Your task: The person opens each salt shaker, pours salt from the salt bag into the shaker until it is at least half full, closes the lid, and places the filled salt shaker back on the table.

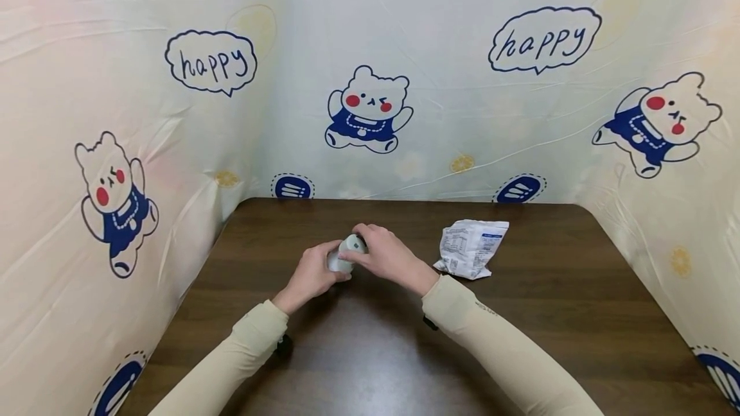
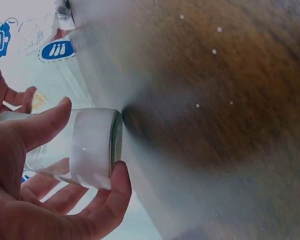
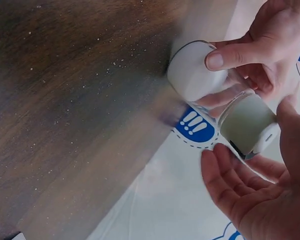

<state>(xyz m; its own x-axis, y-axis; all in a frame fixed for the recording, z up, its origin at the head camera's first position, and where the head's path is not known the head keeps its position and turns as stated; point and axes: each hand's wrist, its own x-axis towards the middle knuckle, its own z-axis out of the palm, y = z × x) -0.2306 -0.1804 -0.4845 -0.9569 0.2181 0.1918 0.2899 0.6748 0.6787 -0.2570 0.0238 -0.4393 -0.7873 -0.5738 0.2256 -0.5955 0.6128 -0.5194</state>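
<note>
A small glass jar (image 1: 335, 264) with white powder in its lower part is held off the table, tilted. My left hand (image 1: 310, 275) grips its glass body, the thumb on one side and the fingers on the other. The powder shows near the base of the jar (image 2: 90, 145) in the left wrist view. My right hand (image 1: 386, 254) holds the pale green lid (image 3: 247, 122) at the jar's top, between thumb and fingers. The lid is on the neck; whether it is loose I cannot tell.
A crumpled white printed packet (image 1: 471, 249) lies on the brown wooden table (image 1: 370, 352), right of my right hand. White specks show on the tabletop in the wrist views. A patterned cloth (image 1: 439, 108) hangs behind the table and along both sides.
</note>
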